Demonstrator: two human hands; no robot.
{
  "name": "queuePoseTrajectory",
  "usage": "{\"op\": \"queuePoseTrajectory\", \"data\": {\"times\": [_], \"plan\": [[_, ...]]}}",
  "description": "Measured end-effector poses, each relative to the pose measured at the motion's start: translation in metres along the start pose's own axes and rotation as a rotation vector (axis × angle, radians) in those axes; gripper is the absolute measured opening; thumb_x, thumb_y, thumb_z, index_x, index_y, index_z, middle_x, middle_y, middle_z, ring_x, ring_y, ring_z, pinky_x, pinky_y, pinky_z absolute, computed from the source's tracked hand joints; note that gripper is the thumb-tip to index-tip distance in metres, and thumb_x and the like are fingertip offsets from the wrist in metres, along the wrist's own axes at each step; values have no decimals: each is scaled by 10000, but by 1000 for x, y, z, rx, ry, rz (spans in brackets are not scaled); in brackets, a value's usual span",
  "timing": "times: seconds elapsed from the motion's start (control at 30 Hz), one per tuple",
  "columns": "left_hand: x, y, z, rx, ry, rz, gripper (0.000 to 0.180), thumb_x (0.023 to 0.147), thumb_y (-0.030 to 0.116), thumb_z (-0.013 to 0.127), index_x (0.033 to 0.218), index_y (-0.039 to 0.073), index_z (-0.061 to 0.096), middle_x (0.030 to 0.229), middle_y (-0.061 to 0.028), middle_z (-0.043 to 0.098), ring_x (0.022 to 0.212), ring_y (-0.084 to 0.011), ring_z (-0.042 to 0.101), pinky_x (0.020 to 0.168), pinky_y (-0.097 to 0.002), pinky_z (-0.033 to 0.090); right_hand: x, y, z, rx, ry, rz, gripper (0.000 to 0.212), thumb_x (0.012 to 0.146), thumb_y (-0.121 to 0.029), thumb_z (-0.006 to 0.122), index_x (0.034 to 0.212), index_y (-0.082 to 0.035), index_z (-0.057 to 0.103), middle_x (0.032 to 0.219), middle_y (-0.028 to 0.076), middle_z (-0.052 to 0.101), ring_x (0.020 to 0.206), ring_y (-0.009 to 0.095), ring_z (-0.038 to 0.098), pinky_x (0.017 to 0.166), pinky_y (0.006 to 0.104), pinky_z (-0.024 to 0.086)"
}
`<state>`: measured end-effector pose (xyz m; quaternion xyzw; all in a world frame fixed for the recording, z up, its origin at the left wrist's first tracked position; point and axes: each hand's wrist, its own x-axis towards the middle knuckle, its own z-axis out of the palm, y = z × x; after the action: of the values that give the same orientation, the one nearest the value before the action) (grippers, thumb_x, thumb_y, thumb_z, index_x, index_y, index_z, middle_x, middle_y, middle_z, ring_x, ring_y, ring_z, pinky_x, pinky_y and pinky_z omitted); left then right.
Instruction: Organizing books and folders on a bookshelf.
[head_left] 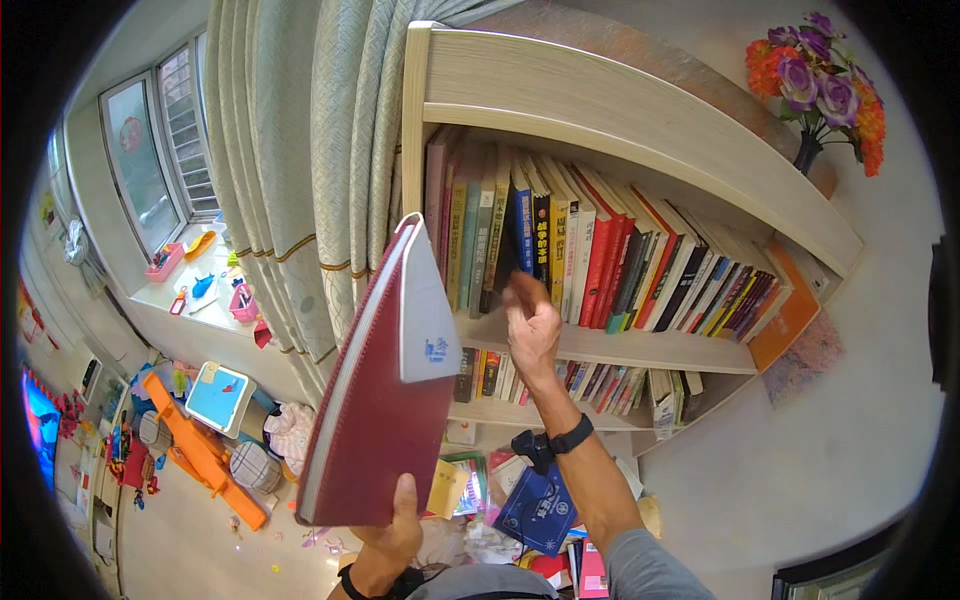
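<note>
My left hand (398,535) grips the lower end of a large dark red hardback book (385,420), its thumb lying on the cover. The book stands upright in front of the shelf, and its upper corner is white with a small blue mark. My right hand (533,325) is up at the top shelf, its partly blurred fingers apart and holding nothing I can see. They reach to a dark gap in the row, between pale-spined books (497,230) and a blue-spined book (524,225). Whether the fingertips touch a book is hard to tell.
The pale wooden bookcase (600,345) has a second row of books (600,385) below. Books and papers lie heaped on the floor, among them a dark blue booklet (537,510). Curtains (350,130) hang at left; an orange toy (200,455) and artificial flowers (820,90) stand farther off.
</note>
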<state>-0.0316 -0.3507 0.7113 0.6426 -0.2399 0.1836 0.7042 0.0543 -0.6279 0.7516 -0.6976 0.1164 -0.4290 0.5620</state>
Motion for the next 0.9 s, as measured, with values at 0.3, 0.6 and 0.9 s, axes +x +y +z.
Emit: {"op": "queuePoseTrajectory", "data": {"times": [0.3, 0.6, 0.9], "plan": [[13, -5, -6, 59, -91, 61, 226, 961, 26, 642, 1181, -25, 631, 1115, -111, 675, 987, -194, 641, 880, -341, 516, 41, -82, 29, -717, -45, -706, 403, 842, -113, 719, 1221, -19, 619, 1115, 219, 620, 914, 400, 651, 751, 488, 557], [-2, -42, -10, -80, 113, -216, 433, 959, 24, 661, 1361, -69, 527, 1301, -197, 615, 1081, -272, 630, 957, -393, 542, 75, -64, 68, -1068, 199, -1012, 467, 804, -178, 629, 1246, -27, 621, 1259, 202, 590, 1323, 432, 472, 1137, 596, 313], [9, -36, -4, -43, 198, -254, 530, 949, 187, 726, 1364, -83, 537, 1348, -205, 598, 1105, -266, 614, 971, -362, 520, 75, -71, 37, -905, 207, -1014, 429, 858, -170, 577, 1258, -18, 595, 1251, 193, 565, 1365, 421, 442, 1208, 532, 246]]}}
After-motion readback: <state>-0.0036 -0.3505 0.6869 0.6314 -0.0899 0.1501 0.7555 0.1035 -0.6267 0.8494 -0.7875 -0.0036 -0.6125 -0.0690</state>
